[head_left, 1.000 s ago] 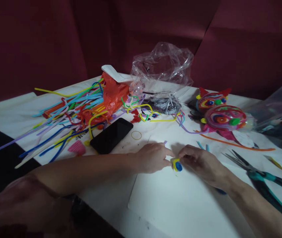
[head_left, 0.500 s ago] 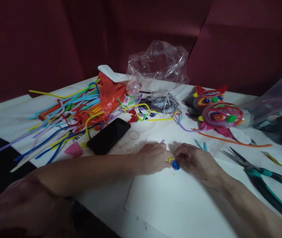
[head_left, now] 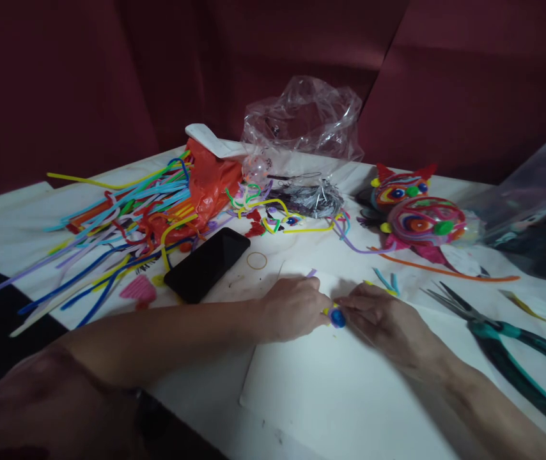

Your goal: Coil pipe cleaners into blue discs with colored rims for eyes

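Both hands meet low on the white table (head_left: 350, 396): the left hand (head_left: 292, 308) and right hand (head_left: 383, 316) pinch a small blue-and-yellow coil (head_left: 336, 316) between their fingertips, just above the tabletop. A black phone (head_left: 206, 262) lies near the left wrist, pipe cleaners (head_left: 119, 223) heaped beyond it. Pliers (head_left: 503, 338) lie off to the right, two masks (head_left: 417, 211) behind. Fingers cover most of the coil; its shape is hard to make out.

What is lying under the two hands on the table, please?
Under the left hand and right hand lies a white paper sheet on the table. Between their fingertips sits a small blue and yellow piece; its far side is hidden.
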Motion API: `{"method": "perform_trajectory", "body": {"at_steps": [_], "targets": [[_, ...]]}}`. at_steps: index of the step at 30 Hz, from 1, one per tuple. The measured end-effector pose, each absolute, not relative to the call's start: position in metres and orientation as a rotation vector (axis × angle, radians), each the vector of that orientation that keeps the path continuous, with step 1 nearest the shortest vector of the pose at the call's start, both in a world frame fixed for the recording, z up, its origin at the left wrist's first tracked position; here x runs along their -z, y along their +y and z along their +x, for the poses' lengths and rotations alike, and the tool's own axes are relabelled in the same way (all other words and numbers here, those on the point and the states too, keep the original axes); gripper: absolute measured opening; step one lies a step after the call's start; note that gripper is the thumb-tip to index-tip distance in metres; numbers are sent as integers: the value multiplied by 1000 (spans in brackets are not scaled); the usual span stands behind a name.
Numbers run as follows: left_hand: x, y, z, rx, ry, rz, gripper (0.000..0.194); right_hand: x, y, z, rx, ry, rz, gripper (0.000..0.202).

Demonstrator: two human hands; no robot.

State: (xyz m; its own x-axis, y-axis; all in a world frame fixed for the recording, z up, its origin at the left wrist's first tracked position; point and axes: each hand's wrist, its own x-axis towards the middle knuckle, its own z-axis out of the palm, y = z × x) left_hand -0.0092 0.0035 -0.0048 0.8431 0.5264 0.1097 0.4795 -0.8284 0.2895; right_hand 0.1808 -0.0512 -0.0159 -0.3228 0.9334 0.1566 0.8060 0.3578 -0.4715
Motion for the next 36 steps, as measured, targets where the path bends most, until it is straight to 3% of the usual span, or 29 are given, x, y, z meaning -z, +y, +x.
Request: {"method": "perform_trajectory", "body": {"at_steps": [11,19,36], "targets": [[7,-3,-8,-260,861,2878,19,23,-60,175,-165,-2268,-1578,21],[13,-3,-8,-290,839,2964,15,23,-64,166,10,-2224,-1615,26],[13,1,-10,-326,653,3039,19,19,-68,162,65,-2252,-1648,30]]}}
